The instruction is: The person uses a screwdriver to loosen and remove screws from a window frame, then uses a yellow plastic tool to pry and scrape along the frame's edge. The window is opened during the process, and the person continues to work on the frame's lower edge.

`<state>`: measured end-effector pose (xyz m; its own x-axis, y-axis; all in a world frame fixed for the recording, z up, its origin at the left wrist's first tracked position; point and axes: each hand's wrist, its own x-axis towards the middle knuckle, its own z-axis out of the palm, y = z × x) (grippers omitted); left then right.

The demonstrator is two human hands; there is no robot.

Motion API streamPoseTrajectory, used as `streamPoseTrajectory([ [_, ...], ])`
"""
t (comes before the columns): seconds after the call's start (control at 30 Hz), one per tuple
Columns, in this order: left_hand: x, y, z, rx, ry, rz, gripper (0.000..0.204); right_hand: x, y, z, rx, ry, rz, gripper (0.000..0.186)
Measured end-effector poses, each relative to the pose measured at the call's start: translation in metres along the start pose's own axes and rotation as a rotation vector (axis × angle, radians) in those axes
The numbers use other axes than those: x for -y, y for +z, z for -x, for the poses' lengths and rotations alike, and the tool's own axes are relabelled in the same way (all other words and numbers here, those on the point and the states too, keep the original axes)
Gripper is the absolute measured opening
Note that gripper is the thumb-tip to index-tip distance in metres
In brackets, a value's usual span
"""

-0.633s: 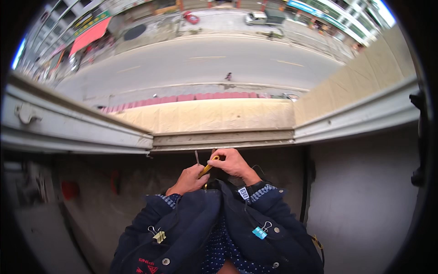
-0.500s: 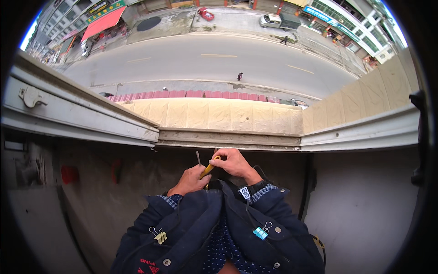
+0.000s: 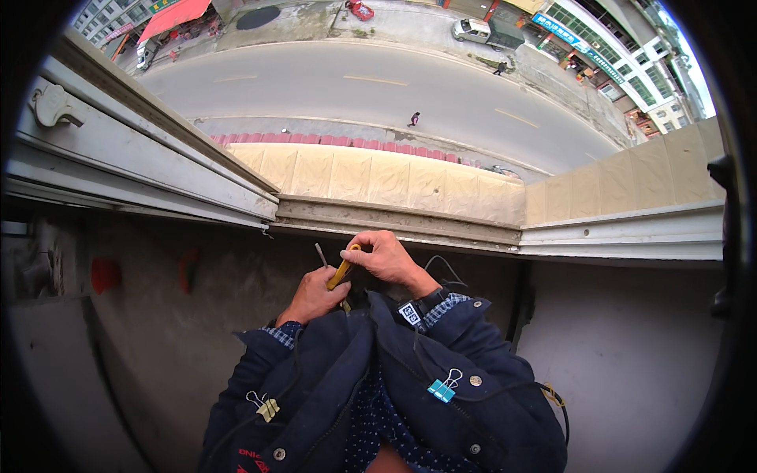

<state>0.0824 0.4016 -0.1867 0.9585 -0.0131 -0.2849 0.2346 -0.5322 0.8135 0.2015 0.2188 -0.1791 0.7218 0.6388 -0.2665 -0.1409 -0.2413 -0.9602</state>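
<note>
Nearest the camera, two dark blue sleeves rise from the lower edge, a yellow clip pinned on the left one and a blue clip on the right, with a thin black cable looping past the right cuff. The left hand is closed into a fist around a thin grey rod that sticks up past its knuckles. The right hand is curled, fingers pinching the top of a yellow tool — the tool slants down between the two hands, its lower end hidden behind the left fist. Both hands touch or nearly touch each other, just below the sill.

Behind the hands a bare grey wall runs down, with two red fittings on its left part. Above, pale window frames angle in from the left and the right and meet the sill. Beyond it lies a tan tiled ledge edged in red, then — far below — a road with a walker, parked vehicles and a red awning.
</note>
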Motion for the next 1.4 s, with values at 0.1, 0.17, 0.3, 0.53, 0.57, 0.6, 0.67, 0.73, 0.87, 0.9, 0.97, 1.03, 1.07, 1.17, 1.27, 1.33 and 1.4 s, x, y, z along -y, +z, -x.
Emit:
streamPoseTrajectory([
  [0.1, -0.001, -0.005, 0.0, 0.047, -0.04, 0.068, 0.034, -0.001, 0.006, 0.0, -0.018, 0.036, 0.011, 0.023],
  [0.17, -0.003, -0.014, 0.0, 0.074, -0.052, 0.13, 0.034, 0.002, 0.009, -0.002, -0.06, -0.084, 0.032, 0.023],
  [0.3, 0.001, -0.02, -0.001, 0.136, -0.095, 0.219, 0.035, 0.006, 0.015, -0.001, -0.132, -0.178, 0.117, 0.023],
  [0.53, 0.016, -0.032, 0.002, 0.209, -0.101, 0.348, 0.033, 0.024, 0.024, -0.002, -0.205, -0.181, 0.079, 0.022],
  [0.57, 0.02, -0.033, 0.003, 0.229, -0.129, 0.355, 0.033, 0.025, 0.023, -0.003, -0.241, -0.226, 0.028, 0.023],
  [0.6, 0.023, -0.032, 0.004, 0.248, -0.156, 0.363, 0.033, 0.025, 0.02, -0.006, -0.257, -0.218, -0.014, 0.023],
  [0.67, 0.029, -0.029, 0.008, 0.194, -0.124, 0.329, 0.033, 0.026, 0.015, -0.009, -0.269, -0.207, -0.086, 0.025],
  [0.73, 0.036, -0.029, 0.009, 0.175, -0.119, 0.263, 0.036, 0.026, 0.016, -0.012, -0.243, -0.167, -0.119, 0.025],
  [0.87, 0.046, -0.031, 0.008, 0.185, -0.174, 0.307, 0.036, 0.025, 0.026, -0.015, -0.182, -0.098, -0.151, 0.026],
  [0.9, 0.048, -0.031, 0.007, 0.18, -0.163, 0.301, 0.036, 0.025, 0.03, -0.016, -0.167, -0.047, -0.147, 0.026],
  [0.97, 0.052, -0.031, 0.006, 0.144, -0.142, 0.299, 0.036, 0.024, 0.035, -0.02, -0.197, -0.085, -0.201, 0.025],
  [1.03, 0.056, -0.031, 0.005, 0.102, -0.143, 0.288, 0.034, 0.024, 0.037, -0.023, -0.258, -0.103, -0.259, 0.024],
  [1.07, 0.058, -0.033, 0.003, 0.139, -0.086, 0.269, 0.032, 0.023, 0.035, -0.027, -0.293, -0.072, -0.284, 0.023],
  [1.17, 0.066, -0.043, 0.006, 0.207, -0.061, 0.2, 0.029, 0.02, 0.025, -0.033, -0.523, -0.073, -0.222, 0.022],
  [1.27, 0.068, -0.048, 0.015, 0.147, -0.139, 0.191, 0.027, 0.015, 0.022, -0.056, -0.641, -0.058, -0.243, 0.023],
  [1.33, 0.067, -0.051, 0.021, 0.104, -0.155, 0.133, 0.028, 0.012, 0.023, -0.079, -0.65, -0.116, -0.109, 0.023],
  [1.4, 0.067, -0.051, 0.029, 0.062, -0.195, 0.143, 0.028, 0.01, 0.03, -0.104, -0.646, -0.174, 0.113, 0.021],
])
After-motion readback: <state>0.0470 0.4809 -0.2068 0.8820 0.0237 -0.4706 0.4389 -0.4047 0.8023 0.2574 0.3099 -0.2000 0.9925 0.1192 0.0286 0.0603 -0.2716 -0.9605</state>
